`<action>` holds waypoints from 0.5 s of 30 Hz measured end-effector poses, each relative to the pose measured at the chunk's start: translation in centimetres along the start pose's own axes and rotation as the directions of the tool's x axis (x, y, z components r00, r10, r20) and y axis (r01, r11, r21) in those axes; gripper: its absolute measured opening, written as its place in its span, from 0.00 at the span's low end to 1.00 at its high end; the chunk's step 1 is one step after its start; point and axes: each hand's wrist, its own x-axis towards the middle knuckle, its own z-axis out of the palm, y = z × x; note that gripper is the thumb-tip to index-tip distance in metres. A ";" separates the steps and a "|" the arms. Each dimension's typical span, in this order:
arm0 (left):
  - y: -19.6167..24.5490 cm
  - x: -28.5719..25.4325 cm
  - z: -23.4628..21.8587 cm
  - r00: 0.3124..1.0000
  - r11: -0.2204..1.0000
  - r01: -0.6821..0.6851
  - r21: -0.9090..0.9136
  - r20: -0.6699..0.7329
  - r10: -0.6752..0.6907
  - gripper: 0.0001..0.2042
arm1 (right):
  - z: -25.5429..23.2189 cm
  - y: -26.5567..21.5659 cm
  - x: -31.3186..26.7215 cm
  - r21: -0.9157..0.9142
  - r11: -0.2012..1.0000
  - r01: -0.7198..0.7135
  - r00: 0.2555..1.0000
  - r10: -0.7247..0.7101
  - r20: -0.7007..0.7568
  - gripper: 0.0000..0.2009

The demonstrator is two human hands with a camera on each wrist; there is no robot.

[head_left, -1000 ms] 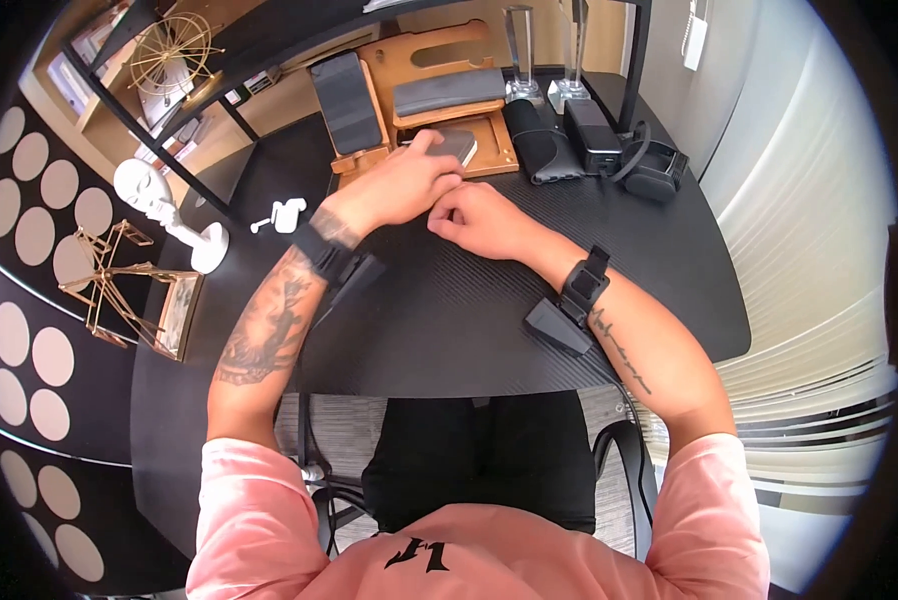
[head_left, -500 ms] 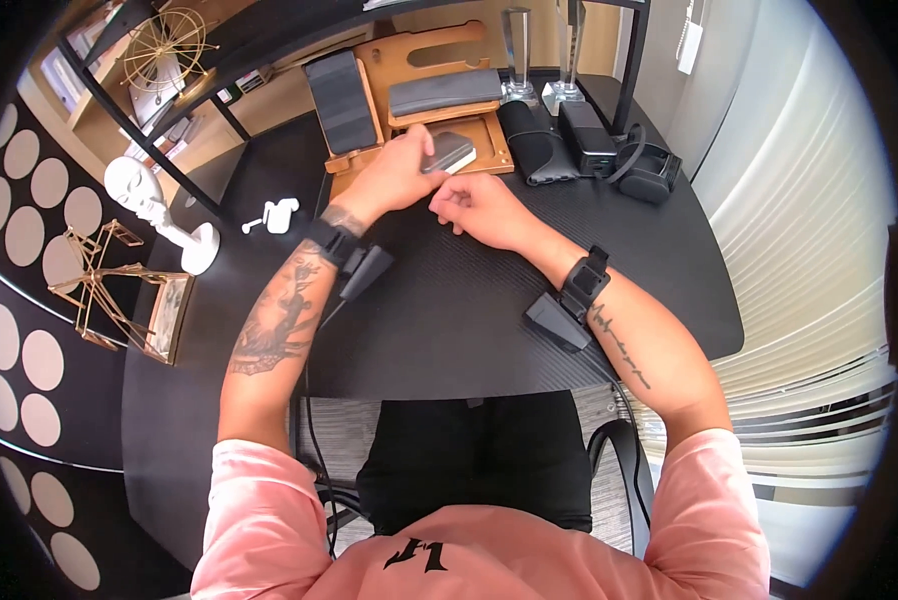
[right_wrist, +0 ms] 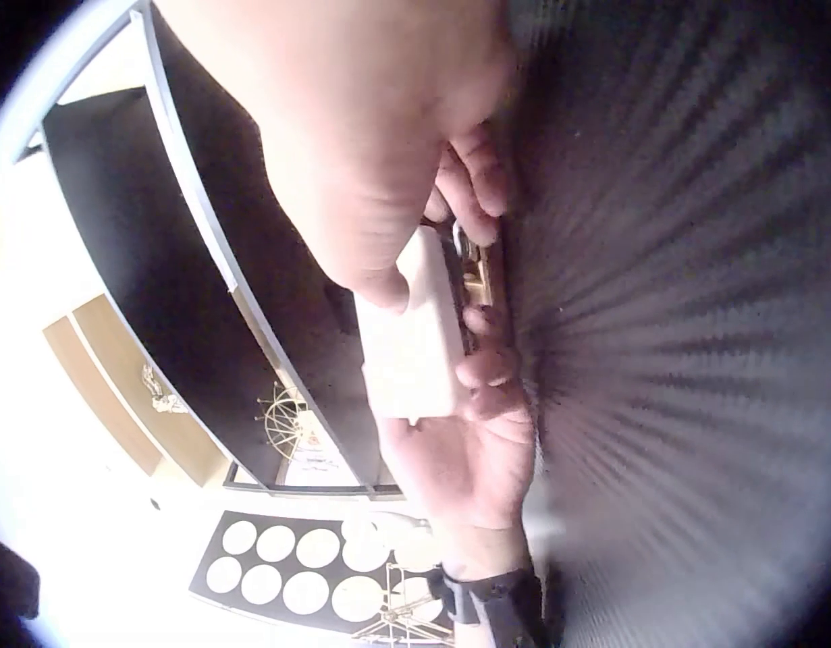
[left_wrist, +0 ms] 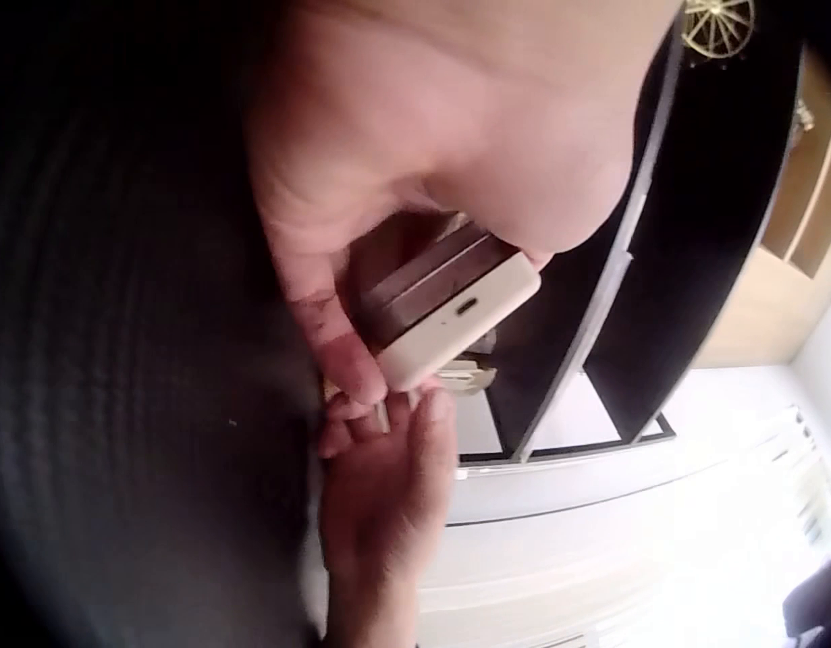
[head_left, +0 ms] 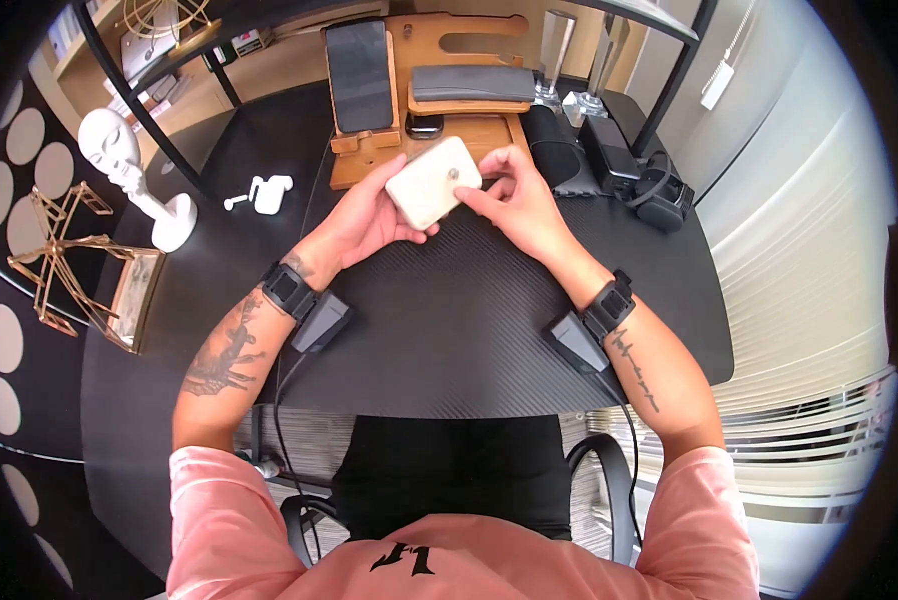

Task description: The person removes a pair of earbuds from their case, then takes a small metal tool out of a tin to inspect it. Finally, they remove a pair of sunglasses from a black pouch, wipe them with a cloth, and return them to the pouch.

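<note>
Above the desk my left hand (head_left: 361, 222) holds a white, rounded, palm-sized device (head_left: 431, 188), its white face with a small grey spot turned up. Thumb and fingers grip it from the left edge. On its white side, a small oval port and a dark grey opposite face show in the left wrist view. My right hand (head_left: 521, 205) pinches the device's right edge, the thumb on the white face in the right wrist view and the other fingers at the side. Just behind stands a wooden desk organizer (head_left: 367, 170) bearing an upright phone (head_left: 360, 75) and a grey case (head_left: 472, 83).
White earbuds in a case (head_left: 269, 196), a white head sculpture (head_left: 175, 222) and a gold wheel model (head_left: 54, 250) stand left. At right lie a black pouch (head_left: 549, 145), a black box (head_left: 609, 155) and a strapped black item (head_left: 661, 200). Shelf posts rise behind.
My left hand has lifted the device off the organizer and brought it closer, its white face now up instead of the dark one. My right hand has moved right and taken its edge.
</note>
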 end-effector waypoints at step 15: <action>-0.6 -0.4 0.1 0.988 0.999 0.035 0.034 0.149 -0.040 0.32 | 0.5 -1.3 -0.8 0.026 1.000 0.000 0.969 -0.007 0.249 0.31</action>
